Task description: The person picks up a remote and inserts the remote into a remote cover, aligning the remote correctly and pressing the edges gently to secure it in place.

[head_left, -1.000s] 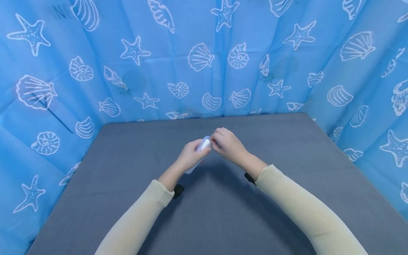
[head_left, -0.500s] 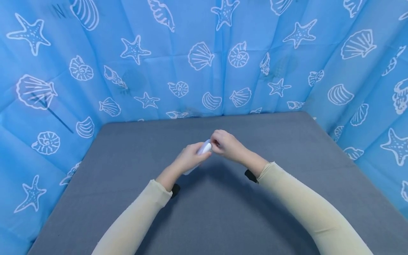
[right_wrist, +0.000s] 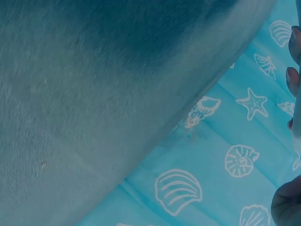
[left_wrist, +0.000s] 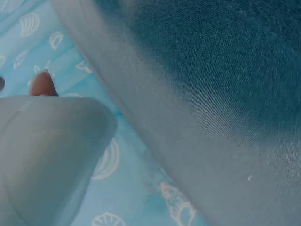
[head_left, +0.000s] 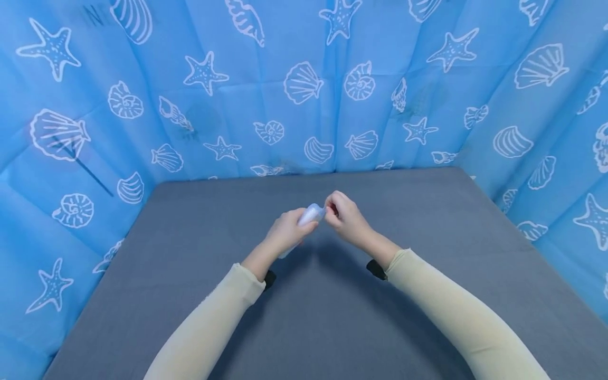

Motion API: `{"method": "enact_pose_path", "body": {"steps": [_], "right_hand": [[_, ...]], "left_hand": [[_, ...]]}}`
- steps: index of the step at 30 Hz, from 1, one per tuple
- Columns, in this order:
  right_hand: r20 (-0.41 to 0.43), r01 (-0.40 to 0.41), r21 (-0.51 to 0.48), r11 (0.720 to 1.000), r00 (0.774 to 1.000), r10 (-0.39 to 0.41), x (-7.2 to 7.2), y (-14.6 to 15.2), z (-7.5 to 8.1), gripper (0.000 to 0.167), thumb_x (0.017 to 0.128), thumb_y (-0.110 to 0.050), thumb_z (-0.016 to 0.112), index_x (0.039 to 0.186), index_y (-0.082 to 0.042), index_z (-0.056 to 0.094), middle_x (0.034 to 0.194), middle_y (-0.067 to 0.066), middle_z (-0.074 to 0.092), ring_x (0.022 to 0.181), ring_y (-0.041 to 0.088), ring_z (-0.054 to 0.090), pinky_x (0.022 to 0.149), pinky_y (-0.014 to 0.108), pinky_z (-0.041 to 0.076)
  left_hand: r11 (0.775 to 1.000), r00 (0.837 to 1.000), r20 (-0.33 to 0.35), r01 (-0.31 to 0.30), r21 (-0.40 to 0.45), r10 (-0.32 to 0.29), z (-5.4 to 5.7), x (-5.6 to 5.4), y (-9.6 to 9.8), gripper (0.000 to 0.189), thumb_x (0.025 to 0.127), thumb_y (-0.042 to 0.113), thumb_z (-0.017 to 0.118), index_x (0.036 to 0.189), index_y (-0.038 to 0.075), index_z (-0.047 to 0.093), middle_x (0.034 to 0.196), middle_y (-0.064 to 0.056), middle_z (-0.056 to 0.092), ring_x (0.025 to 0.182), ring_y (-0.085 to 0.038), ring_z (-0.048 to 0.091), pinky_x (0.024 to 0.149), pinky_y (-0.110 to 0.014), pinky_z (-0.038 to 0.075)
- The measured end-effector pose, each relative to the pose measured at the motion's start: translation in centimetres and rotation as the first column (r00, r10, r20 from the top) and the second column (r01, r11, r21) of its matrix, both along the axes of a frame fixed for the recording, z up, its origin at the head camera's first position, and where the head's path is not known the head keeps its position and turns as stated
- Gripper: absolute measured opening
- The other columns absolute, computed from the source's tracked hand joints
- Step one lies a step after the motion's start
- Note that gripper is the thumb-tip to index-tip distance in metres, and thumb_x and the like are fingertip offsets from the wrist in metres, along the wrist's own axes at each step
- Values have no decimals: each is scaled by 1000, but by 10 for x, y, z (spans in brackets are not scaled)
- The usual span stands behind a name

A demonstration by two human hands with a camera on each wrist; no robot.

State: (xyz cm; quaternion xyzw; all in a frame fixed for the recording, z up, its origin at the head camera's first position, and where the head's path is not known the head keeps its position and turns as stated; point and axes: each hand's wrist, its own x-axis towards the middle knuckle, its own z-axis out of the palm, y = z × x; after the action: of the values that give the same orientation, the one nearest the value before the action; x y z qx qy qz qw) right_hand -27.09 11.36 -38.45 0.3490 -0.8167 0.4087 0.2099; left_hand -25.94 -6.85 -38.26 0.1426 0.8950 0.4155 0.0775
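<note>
My left hand (head_left: 286, 230) grips a pale, whitish object with a smooth surface and a rounded end (head_left: 311, 214), its thumb lying along the near side. Whether this is a packet or a container I cannot tell. It tilts up to the right above the table, and its lower end shows below the hand. My right hand (head_left: 345, 216), fingers curled, pinches a thin translucent edge at the upper end. Up close in the left wrist view the pale object (left_wrist: 47, 150) looks broad and slightly see-through, with a fingertip (left_wrist: 43, 84) behind it. The right wrist view catches only fingers (right_wrist: 292, 82) at its right border.
A grey cloth-covered table (head_left: 313, 327) spreads beneath both hands. Behind it and at the sides hangs a blue curtain (head_left: 285, 47) printed with white shells and starfish. Dark straps (head_left: 377, 269) show at the wrists.
My right hand has shifted slightly right and away from the left hand, and the translucent edge now stretches toward its fingertips. My left hand keeps its hold. The head view has shifted slightly.
</note>
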Motion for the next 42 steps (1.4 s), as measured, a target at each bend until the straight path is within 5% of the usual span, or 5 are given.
{"method": "enact_pose_path", "body": {"steps": [16, 28, 33, 37, 42], "right_hand": [[38, 7, 65, 998, 999, -10, -3, 1, 5, 9, 90, 5, 53, 85, -2, 53, 79, 6, 49, 70, 19, 47, 63, 32, 43], [60, 42, 25, 999, 997, -43, -4, 6, 11, 5, 92, 3, 55, 88, 0, 56, 81, 8, 51, 71, 20, 48, 63, 33, 44], [163, 44, -37, 998, 986, -37, -3, 9, 11, 5, 95, 0, 55, 94, 3, 59, 86, 11, 55, 73, 22, 50, 64, 32, 44], [356, 79, -113, 991, 934, -33, -3, 11, 12, 20, 101, -11, 51, 103, 7, 60, 89, 14, 59, 75, 22, 54, 67, 34, 47], [647, 80, -184, 980, 761, 59, -4, 13, 16, 38, 105, -24, 43, 112, 10, 58, 87, 14, 60, 69, 16, 58, 66, 30, 49]], "left_hand": [[963, 994, 105, -15, 271, -15, -3, -2, -8, 34, 96, 32, 62, 113, 3, 62, 95, -11, 64, 65, -22, 65, 63, -35, 51], [960, 980, 148, 93, 264, -136, 1, 2, -15, 46, 94, 27, 66, 129, 2, 52, 105, -13, 61, 88, -29, 62, 72, -37, 48], [958, 982, 111, 119, 261, -152, 2, 2, -15, 43, 96, 22, 62, 132, 1, 50, 107, -14, 61, 91, -26, 60, 75, -38, 47], [966, 990, 53, 113, 233, -129, 4, 1, -15, 43, 96, 19, 62, 134, 2, 52, 113, -15, 62, 97, -27, 58, 79, -41, 47], [974, 989, -38, 146, 175, -141, 4, 1, -12, 40, 94, 13, 65, 133, 6, 58, 125, -12, 61, 109, -26, 56, 89, -45, 47]]}}
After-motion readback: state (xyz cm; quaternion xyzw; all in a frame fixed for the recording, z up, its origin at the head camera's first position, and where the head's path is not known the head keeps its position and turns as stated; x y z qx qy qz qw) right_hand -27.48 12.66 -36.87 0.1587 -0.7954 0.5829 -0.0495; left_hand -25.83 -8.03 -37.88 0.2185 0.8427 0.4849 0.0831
